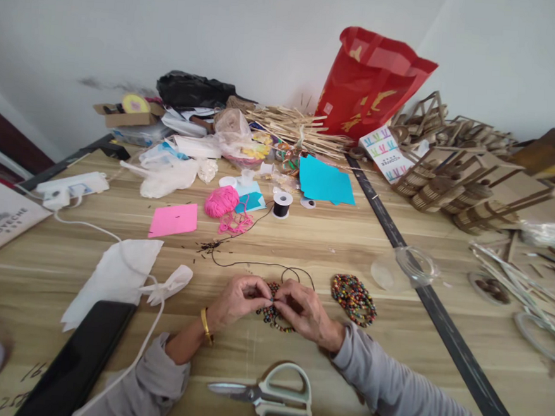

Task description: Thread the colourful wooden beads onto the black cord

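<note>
Beads [353, 300], two clusters; two hands [233, 303] [307, 313] above one

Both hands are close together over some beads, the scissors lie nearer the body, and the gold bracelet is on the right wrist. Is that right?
Not quite: the head view shows the gold bracelet on the left wrist. The left hand and right hand are indeed close together over some beads, the scissors nearer the body.

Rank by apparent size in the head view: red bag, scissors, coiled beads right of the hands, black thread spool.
1. Red bag
2. Scissors
3. Coiled beads
4. Black thread spool
</note>
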`<action>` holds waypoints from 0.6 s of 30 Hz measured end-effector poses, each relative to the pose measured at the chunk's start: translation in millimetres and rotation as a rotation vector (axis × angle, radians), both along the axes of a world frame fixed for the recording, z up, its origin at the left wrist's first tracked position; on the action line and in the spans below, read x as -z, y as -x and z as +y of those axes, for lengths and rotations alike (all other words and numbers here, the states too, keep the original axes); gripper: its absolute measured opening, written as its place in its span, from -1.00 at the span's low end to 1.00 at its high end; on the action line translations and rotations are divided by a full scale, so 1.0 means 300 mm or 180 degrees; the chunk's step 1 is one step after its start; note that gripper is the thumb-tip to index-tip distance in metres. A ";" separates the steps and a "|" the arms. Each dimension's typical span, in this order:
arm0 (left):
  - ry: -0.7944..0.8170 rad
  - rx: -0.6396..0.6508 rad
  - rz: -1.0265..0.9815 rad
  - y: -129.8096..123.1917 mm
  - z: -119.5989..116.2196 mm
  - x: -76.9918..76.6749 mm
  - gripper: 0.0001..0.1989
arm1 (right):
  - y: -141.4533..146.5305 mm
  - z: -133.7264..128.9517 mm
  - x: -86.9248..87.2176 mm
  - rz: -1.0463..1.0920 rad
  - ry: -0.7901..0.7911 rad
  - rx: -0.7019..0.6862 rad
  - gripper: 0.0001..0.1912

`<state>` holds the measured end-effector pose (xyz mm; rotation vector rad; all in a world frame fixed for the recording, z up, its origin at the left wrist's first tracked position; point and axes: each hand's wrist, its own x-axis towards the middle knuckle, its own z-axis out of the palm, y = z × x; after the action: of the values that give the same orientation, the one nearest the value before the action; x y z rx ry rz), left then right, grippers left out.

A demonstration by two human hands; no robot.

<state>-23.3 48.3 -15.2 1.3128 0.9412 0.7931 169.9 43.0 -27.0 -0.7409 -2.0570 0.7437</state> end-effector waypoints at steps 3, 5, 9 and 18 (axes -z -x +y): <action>-0.0055 0.0004 0.0015 0.000 0.000 -0.002 -0.84 | 0.000 0.000 0.002 0.0034 0.0016 0.0003 -0.89; -0.0082 0.0001 0.0034 0.000 0.000 -0.006 -0.85 | -0.001 0.000 0.003 0.0025 0.0022 0.0006 -0.90; -0.0147 0.0038 0.0085 0.001 0.000 -0.009 -0.86 | -0.003 -0.001 0.003 -0.0018 0.0038 -0.0013 -0.89; -0.0277 0.0140 0.0146 0.005 0.004 0.002 -0.87 | -0.004 0.002 0.000 0.0025 0.0046 -0.0127 -0.93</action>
<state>-24.8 49.6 -15.8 1.4280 0.9194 0.7802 171.2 43.5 -27.0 -0.7056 -2.0666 0.7834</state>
